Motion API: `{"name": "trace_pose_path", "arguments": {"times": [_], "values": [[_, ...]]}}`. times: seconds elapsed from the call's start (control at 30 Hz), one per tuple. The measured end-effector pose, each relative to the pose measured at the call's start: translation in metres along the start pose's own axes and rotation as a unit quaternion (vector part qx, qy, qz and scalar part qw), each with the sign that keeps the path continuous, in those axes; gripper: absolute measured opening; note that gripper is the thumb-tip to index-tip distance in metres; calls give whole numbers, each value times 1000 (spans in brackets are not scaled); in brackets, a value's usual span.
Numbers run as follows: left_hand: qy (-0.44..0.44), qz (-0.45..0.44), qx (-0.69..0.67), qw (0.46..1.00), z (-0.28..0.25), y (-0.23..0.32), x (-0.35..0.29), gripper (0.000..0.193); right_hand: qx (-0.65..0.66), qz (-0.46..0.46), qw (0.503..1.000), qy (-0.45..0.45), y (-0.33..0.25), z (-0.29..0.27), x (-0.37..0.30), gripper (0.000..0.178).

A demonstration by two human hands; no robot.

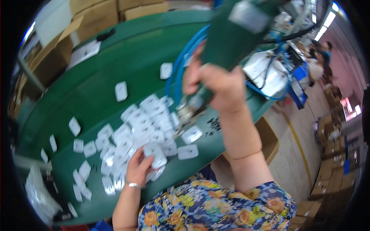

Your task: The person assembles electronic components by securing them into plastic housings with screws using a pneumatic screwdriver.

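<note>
Low over the green work surface, my left hand pinches a white rectangular plate with rounded corners and a small dark mark in its middle. My right hand is wrapped round a dark green power screwdriver, blurred by motion. Its metal tip points down and left, above the work surface and apart from the held plate. Many similar white plates lie in a loose heap beyond and left of my left hand. Just right of the tool tip are small black pieces, perhaps screws.
A blue hose loops behind the tool. Cardboard boxes stand along the far edge, with an open carton below the right edge. A clear plastic bag sits at the left. People are in the right background.
</note>
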State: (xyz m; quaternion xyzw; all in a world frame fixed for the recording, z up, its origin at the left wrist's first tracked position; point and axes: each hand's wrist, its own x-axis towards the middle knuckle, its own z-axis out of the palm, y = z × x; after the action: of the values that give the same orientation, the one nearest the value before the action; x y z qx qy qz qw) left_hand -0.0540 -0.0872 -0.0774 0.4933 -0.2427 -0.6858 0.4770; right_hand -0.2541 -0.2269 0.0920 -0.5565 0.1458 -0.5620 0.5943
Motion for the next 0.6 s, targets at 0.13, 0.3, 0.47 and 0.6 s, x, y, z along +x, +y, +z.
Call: {"name": "trace_pose_path", "arguments": {"times": [0.13,0.3,0.47,0.6], "values": [[-6,19,-16,1000,1,2,-5,41,4,-7,1000,-4,-10,8,-5,32],[-5,46,-20,999,1,2,0,38,-16,1,999,-30,-15,5,-5,33],[-5,46,-11,999,4,4,1,38,-12,20,1000,-19,-14,2,-3,35],[-13,40,-11,999,0,4,1,39,-4,4,1000,-28,-14,7,-6,38]]}}
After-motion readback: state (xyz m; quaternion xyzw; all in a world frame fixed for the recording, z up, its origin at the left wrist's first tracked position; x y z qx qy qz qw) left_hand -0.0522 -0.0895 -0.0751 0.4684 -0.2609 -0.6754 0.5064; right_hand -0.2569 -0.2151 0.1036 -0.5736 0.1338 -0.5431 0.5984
